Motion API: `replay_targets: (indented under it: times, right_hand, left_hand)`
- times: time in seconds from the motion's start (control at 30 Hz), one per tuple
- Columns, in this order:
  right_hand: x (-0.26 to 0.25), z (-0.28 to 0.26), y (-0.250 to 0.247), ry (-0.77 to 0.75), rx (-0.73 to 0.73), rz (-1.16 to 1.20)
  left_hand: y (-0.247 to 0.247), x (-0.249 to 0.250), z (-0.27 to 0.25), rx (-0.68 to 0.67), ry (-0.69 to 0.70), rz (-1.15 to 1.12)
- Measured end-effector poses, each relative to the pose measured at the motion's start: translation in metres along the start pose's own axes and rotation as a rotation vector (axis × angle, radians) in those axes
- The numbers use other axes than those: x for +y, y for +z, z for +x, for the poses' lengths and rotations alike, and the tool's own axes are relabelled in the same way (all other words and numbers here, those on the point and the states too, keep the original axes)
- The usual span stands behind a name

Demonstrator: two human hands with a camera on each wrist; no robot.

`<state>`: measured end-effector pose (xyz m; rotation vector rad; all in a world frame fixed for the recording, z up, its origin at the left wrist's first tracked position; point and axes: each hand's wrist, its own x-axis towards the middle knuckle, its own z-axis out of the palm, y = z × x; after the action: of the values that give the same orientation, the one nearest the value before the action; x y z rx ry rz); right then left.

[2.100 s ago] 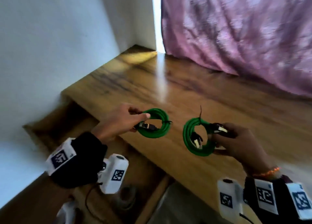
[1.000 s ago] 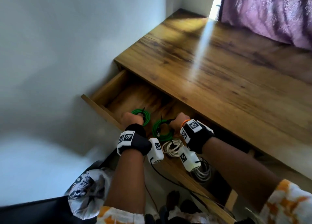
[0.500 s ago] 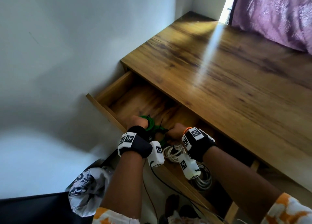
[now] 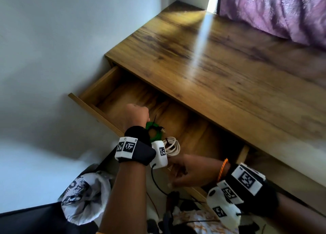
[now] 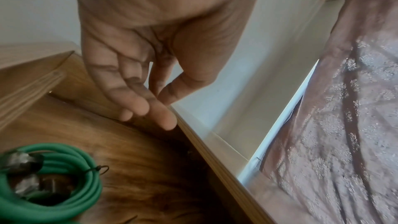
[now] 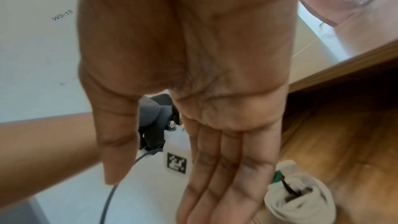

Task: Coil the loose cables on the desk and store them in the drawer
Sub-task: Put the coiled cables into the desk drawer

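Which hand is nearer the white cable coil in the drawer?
Right. The right hand sits just below the white cable coil, at the drawer's front; the left hand hovers farther up, beyond the green coil.

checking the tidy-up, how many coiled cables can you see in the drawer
2 for certain: a green coiled cable beside the left wrist, and a white coiled cable just right of it. A second green coil may be hidden under the left hand and wrist.

The drawer (image 4: 98, 85) is pulled out from under the desk (image 4: 220, 71). Near its front edge lie a green cable coil (image 4: 153, 134) & a white cable coil (image 4: 173, 145), touching. Left hand (image 4: 136, 114) is above the green coil w/ curled fingers; right hand (image 4: 192, 171) is over the front edge.
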<state>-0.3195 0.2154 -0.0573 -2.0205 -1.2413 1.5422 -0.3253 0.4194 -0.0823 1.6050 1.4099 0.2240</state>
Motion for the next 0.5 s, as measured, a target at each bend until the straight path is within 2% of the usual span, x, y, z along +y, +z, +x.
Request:
replay_targets:
  times: [0.1,0.27,0.37,0.5]
  right_hand:
    - [0.013,-0.01,0.016,-0.018,0.035,0.141]
    - [0.031,-0.038,0.052,-0.033,-0.149,0.14]
    - [0.05,-0.063,0.068,0.026,-0.123,0.083]
    - [0.083,-0.106,0.089,0.077,-0.05,0.271]
  left_hand:
    - [0.002,0.005,-0.009,0.051,0.019,-0.064]
    - [0.003,0.01,-0.025,0.078,0.042,-0.276]
    - [0.004,0.008,-0.033,0.099,0.049,-0.327]
    - [0.011,-0.007,-0.051,0.084,0.131,-0.298]
